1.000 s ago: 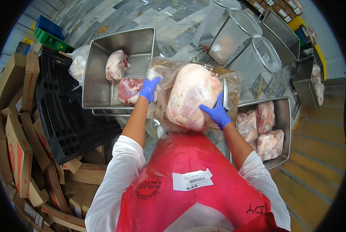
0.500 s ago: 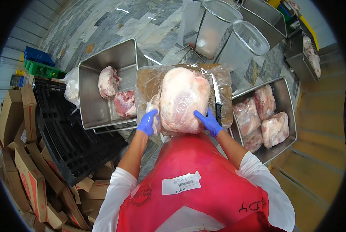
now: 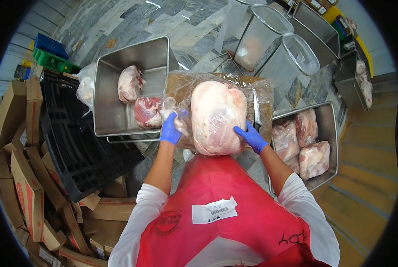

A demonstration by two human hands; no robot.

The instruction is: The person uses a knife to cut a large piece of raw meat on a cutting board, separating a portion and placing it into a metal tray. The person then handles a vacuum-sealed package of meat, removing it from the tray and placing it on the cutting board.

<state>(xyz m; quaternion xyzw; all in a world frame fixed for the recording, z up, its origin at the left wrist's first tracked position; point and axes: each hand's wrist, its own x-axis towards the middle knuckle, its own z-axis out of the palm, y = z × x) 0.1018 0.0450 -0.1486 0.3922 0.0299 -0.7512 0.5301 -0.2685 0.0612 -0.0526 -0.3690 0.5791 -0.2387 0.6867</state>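
A big pale piece of meat [image 3: 218, 116] with a thick fat layer lies in clear plastic on a cardboard box in front of me. My left hand [image 3: 171, 129], in a blue glove, is closed on a bunched part of the clear plastic bag [image 3: 181, 121] at the meat's left side. My right hand [image 3: 253, 138], also gloved in blue, rests against the meat's lower right side with thumb and fingers apart. Just beyond it a knife [image 3: 256, 104] lies on the box, its handle partly hidden by plastic and my hand.
At left stands a deep steel tub [image 3: 132, 49] with two meat pieces; at right, another steel tub [image 3: 331, 164] holds several wrapped pieces. Clear plastic bins [image 3: 292, 53] stand at the far right. A black pallet [image 3: 85, 147] and flattened cardboard boxes [image 3: 28, 187] fill the left side.
My left hand has moved slightly up and left of the meat with the bunched plastic. The right hand stays at the meat's side. The whole view has shifted a little.
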